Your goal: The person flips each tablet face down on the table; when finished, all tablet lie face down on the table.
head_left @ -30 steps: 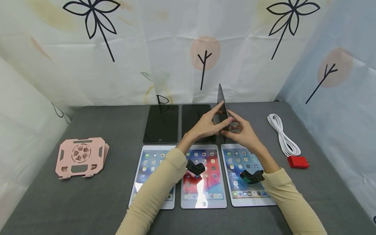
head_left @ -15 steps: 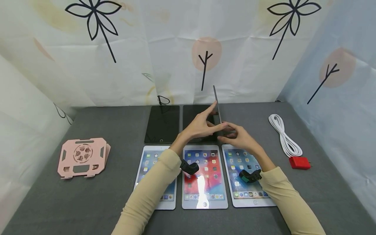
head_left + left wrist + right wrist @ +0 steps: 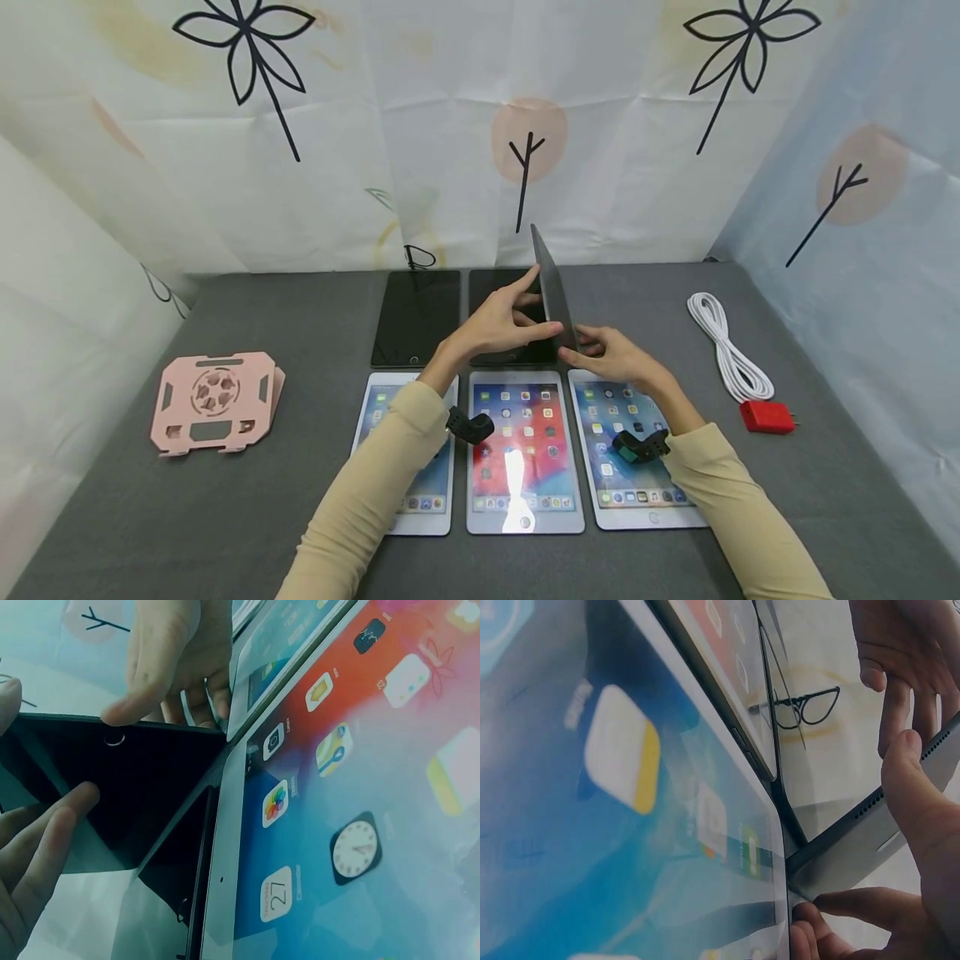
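Observation:
In the head view a dark tablet (image 3: 553, 292) stands on edge, tilted left, its grey back toward the right. My left hand (image 3: 495, 321) holds it from the left, thumb at the near edge and index finger at the far upper edge. In the left wrist view, fingertips lie against the tablet's black screen (image 3: 157, 772). My right hand (image 3: 618, 357) grips the lower near corner; the right wrist view shows its thumb (image 3: 904, 761) on the edge with speaker holes. Behind the left hand lies a black tablet (image 3: 487, 287), partly hidden, beside another black tablet (image 3: 416, 321).
Three white tablets with lit screens form the front row: left (image 3: 378, 404), middle (image 3: 525, 450) and right (image 3: 611, 408), the outer two partly under the forearms. A pink folding stand (image 3: 215, 400) is far left. At right lie a coiled white cable (image 3: 723, 346) and a red charger (image 3: 767, 417).
The held tablet has moved left and turned, so its grey back now shows instead of its dark face. Both hands have shifted left and slightly nearer with it.

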`<state>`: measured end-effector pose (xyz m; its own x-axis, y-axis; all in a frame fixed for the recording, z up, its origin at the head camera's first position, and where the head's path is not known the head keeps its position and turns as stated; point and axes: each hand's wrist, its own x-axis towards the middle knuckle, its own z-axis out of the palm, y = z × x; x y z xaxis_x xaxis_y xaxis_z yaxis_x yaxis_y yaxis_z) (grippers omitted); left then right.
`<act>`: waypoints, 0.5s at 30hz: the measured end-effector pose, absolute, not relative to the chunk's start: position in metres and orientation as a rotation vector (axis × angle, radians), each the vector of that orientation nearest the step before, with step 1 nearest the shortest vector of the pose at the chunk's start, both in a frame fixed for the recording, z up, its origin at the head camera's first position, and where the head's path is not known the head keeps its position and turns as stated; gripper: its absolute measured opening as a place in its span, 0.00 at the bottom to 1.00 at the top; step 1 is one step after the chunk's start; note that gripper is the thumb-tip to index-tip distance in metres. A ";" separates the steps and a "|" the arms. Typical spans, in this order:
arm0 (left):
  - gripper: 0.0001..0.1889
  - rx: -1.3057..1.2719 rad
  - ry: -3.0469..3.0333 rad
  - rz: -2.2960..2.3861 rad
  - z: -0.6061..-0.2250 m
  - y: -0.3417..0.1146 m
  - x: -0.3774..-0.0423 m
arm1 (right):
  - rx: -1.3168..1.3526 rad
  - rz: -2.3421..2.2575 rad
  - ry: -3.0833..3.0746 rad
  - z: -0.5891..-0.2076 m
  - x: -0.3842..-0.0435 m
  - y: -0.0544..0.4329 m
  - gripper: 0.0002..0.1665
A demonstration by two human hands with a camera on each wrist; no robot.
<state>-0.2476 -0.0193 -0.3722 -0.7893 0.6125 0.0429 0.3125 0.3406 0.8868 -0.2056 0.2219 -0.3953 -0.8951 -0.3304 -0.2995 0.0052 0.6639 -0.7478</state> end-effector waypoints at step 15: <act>0.54 0.769 2.146 1.554 -0.382 -0.017 -0.243 | -0.220 -1.084 2.459 -0.389 -0.202 0.226 0.54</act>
<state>-0.2429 -0.0174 -0.3819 -0.7778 0.6284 0.0118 0.2073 0.2387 0.9487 -0.2023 0.2256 -0.3891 -0.8898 -0.3148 -0.3303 0.0314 0.6799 -0.7326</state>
